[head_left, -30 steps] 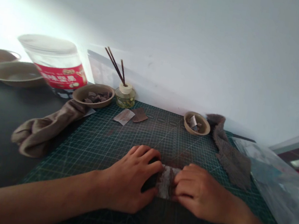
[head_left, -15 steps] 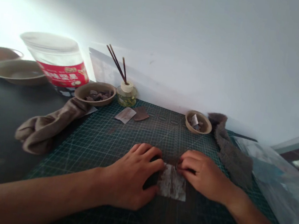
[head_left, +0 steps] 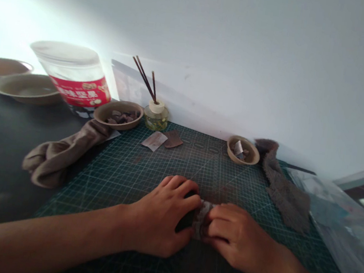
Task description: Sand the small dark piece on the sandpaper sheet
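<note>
The right hand [head_left: 238,233], curled, hides much of the grey sheet [head_left: 200,221] on the mat [head_left: 121,164], its grip impossible to tell; the left hand [head_left: 164,217], thumb and forefinger apart, touches the sheet's left edge

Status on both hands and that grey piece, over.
Left hand at left edge of grey piece. Right hand curled over its right side. Piece on green mat, partly hidden by right hand.
</note>
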Available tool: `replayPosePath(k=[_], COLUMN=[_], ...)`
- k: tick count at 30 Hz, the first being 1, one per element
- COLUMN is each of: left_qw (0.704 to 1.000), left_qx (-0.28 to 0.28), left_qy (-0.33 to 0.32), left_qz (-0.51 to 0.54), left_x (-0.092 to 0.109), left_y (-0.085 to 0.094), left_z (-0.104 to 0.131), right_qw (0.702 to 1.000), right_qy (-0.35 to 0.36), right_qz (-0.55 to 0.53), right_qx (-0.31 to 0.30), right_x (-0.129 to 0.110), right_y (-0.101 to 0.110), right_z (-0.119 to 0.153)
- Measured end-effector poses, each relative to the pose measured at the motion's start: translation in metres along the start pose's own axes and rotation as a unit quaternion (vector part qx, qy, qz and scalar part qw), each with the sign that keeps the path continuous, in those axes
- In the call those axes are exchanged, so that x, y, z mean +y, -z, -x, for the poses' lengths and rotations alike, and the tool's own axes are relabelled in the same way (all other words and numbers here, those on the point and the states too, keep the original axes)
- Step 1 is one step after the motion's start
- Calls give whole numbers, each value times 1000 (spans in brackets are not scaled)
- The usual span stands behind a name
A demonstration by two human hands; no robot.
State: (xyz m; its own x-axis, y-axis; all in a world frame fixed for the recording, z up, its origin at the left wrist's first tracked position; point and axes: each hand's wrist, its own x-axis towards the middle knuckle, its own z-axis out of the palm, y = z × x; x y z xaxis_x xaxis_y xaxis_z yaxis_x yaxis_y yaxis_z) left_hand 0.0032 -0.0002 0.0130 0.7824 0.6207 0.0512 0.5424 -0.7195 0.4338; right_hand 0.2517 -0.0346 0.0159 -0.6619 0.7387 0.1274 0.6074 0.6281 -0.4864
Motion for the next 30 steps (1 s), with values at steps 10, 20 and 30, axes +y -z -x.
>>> replayPosePath(k=[10, 20, 30], left_qw=[1000, 1000, 1000], left_qx=[-1, -2, -11], left_qy=[-1, -6, -2], left_qz=[1, 0, 1], left_x=[0, -1, 1], left_y=[2, 0, 4], left_z=[-1, -2, -2], right_qw=[1000, 999, 1000], right_qy=[-3, -10, -2], right_qz=[-3, 29, 17], right_qx=[4, 26, -21], right_x=[-4, 3, -1], right_y=[0, 2, 1], right_z=[0, 1, 0])
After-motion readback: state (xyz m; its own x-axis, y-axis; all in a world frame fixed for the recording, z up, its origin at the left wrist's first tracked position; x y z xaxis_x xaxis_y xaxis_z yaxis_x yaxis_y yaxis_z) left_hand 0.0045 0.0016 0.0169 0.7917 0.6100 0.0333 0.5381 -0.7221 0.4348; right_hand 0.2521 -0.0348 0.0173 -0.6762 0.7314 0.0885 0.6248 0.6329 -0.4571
